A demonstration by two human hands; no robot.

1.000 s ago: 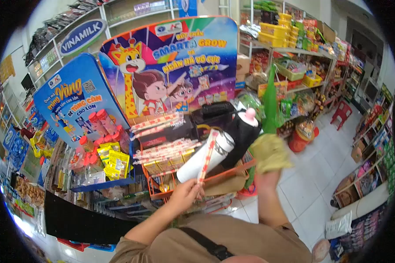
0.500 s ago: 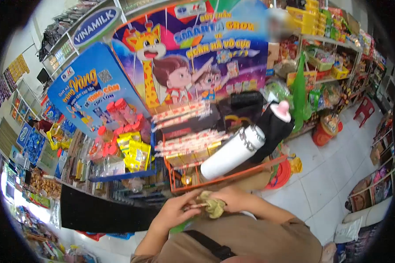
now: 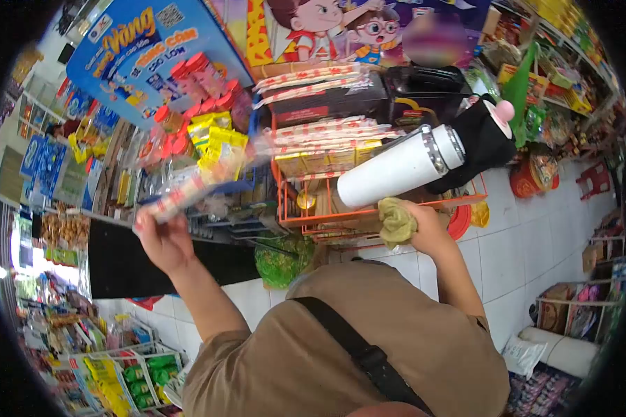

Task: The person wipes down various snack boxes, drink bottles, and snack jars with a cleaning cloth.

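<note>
Raised at the left, my left hand (image 3: 165,243) pinches one end of a long red-and-white wrapped stick packet (image 3: 188,193), blurred by motion. The packet slants up to the right, past yellow sachets (image 3: 222,149). My right hand (image 3: 430,229) grips a crumpled olive-green cloth (image 3: 397,224) at the front edge of an orange wire basket (image 3: 306,221). Similar stick packets (image 3: 327,135) lie in rows in that basket. A white tumbler (image 3: 396,169) leans across it, close above the cloth. Beside it is a black pouch (image 3: 476,142) with a pink knob.
Red-lidded jars (image 3: 202,73) stand behind the sachets at the left. A blue promotional board (image 3: 146,52) rises behind them. A black panel (image 3: 129,260) lies below my left hand, and a green bag (image 3: 283,260) sits near my body. Stocked shelves line both sides.
My hands have separated: the left has swung up and left with the stick packet, and the right has moved right with the cloth. The camera view has tilted downward.
</note>
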